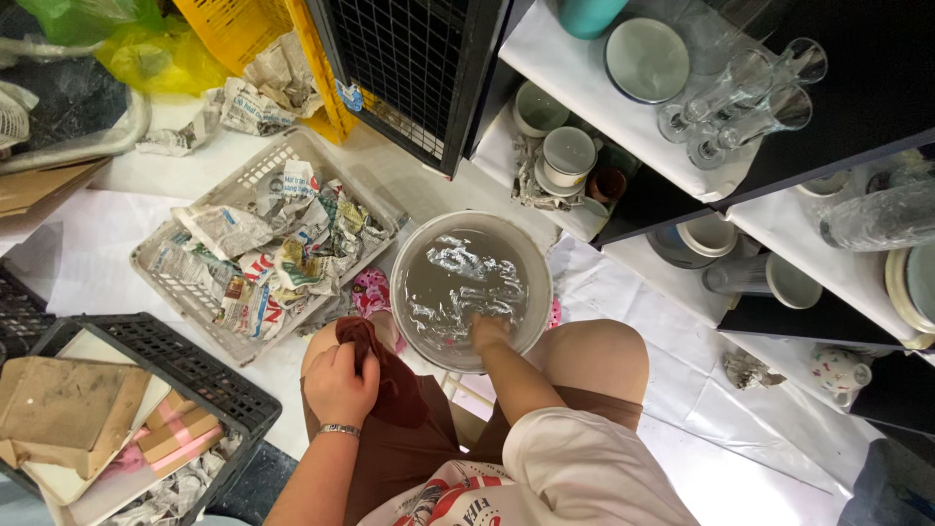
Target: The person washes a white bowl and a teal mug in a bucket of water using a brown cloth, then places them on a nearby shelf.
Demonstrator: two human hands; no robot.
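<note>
A round basin (409, 244) full of rippling water stands on the floor between my knees. My right hand (485, 331) is dipped into the water near the basin's front rim; its fingers are blurred by the ripples, and I cannot see whether they hold anything. My left hand (339, 380) rests on my left knee, closed on a dark brown cloth (390, 375) that drapes over my thigh. A metal bracelet sits on that wrist.
A white plastic basket (146, 258) of crumpled newspaper lies to the left. A black crate (185, 365) with cardboard sits at lower left. Black shelves (643, 200) lined with white paper hold cups, bowls (647, 58) and glasses (740, 97) on the right. A yellow crate (239, 29) stands behind.
</note>
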